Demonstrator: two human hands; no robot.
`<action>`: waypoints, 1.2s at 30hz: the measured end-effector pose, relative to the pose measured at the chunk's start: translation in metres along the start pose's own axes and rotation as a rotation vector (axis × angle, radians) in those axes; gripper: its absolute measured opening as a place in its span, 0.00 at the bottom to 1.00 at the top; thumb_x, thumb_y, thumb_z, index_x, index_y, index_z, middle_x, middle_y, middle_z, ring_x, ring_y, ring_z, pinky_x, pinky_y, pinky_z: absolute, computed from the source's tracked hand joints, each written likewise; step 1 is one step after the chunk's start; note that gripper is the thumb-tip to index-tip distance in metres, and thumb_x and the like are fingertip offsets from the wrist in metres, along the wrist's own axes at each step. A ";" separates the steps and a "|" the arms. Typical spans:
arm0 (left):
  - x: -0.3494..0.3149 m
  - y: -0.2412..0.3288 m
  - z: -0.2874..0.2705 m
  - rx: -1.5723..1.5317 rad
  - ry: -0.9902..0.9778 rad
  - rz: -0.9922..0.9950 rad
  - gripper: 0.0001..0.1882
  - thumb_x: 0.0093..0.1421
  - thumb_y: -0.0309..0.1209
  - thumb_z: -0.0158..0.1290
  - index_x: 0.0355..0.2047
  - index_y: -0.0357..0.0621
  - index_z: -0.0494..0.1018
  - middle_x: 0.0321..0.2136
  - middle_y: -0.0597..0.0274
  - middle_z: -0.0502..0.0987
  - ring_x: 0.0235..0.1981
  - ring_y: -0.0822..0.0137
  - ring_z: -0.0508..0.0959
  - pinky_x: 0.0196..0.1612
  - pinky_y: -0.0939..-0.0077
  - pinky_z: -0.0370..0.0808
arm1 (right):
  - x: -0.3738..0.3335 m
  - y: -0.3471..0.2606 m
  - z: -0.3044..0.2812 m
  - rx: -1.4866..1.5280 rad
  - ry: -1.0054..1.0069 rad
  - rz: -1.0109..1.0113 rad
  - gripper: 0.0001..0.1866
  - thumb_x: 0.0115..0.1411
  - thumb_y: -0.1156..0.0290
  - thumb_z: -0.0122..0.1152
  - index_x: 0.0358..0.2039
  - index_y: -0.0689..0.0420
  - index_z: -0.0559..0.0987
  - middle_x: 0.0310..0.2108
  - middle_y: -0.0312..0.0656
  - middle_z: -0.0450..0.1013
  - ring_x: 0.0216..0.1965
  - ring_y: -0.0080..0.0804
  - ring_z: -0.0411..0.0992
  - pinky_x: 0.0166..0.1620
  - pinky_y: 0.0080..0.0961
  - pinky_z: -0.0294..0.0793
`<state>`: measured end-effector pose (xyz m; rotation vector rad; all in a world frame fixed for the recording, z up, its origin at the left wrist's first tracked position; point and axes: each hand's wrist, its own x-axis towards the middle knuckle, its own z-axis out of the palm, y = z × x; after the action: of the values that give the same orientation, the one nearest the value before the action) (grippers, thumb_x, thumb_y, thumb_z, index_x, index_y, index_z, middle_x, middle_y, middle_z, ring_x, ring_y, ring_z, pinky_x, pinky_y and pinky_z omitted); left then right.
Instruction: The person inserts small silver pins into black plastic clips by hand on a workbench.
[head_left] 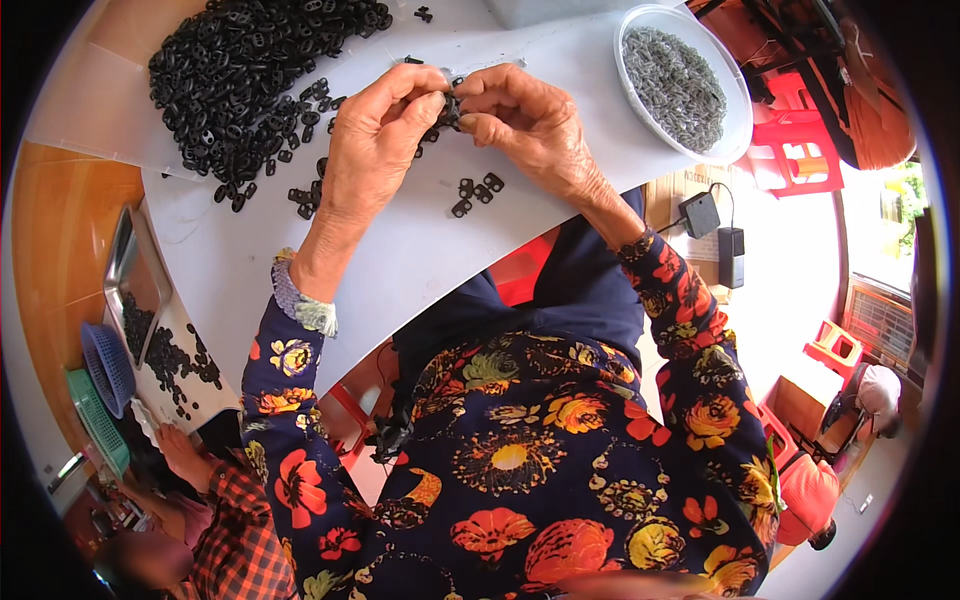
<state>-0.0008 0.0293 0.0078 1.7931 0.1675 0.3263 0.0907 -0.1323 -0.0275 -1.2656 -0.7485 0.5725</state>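
Over the white table, my left hand (375,135) and my right hand (530,125) meet, thumbs and fingertips pinched together. Between them is a small black plastic piece (449,110), mostly covered by the fingers. More black pieces lie on the table just beneath the hands, partly hidden. A few finished-looking small black pieces (476,192) lie nearer to me, below my right hand. Left of my left hand spreads a large heap of black oval pieces with two holes (240,85). Some loose ones (307,198) sit by my left wrist.
A round white tub (740,125) of small grey, spring-like parts (675,90) stands at the right. At the lower left, a co-worker's hand (183,455) is near a metal tray (155,265), scattered black pieces (180,365), a blue basket (105,368) and a green basket (92,420).
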 end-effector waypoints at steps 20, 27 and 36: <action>-0.008 -0.011 0.018 0.108 -0.011 0.021 0.13 0.68 0.36 0.43 0.32 0.38 0.68 0.17 0.66 0.69 0.20 0.78 0.65 0.23 0.78 0.64 | 0.001 -0.003 0.000 -0.024 0.045 -0.021 0.16 0.57 0.81 0.57 0.47 0.63 0.72 0.31 0.38 0.76 0.34 0.20 0.74 0.42 0.19 0.75; -0.008 -0.014 0.024 0.088 0.046 0.078 0.14 0.68 0.35 0.42 0.31 0.37 0.67 0.15 0.64 0.67 0.19 0.77 0.65 0.22 0.79 0.64 | 0.000 -0.004 0.000 -0.006 0.021 0.006 0.16 0.57 0.81 0.57 0.47 0.64 0.72 0.32 0.38 0.76 0.36 0.20 0.74 0.43 0.19 0.75; -0.011 -0.012 0.026 0.087 0.108 0.025 0.18 0.69 0.38 0.39 0.29 0.38 0.68 0.18 0.66 0.69 0.20 0.77 0.64 0.25 0.80 0.63 | 0.000 -0.004 0.002 -0.034 0.054 0.004 0.14 0.58 0.80 0.57 0.46 0.63 0.73 0.31 0.37 0.75 0.36 0.18 0.73 0.43 0.19 0.74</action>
<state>-0.0026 0.0047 -0.0109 1.8653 0.2389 0.4395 0.0889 -0.1317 -0.0232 -1.3091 -0.7133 0.5285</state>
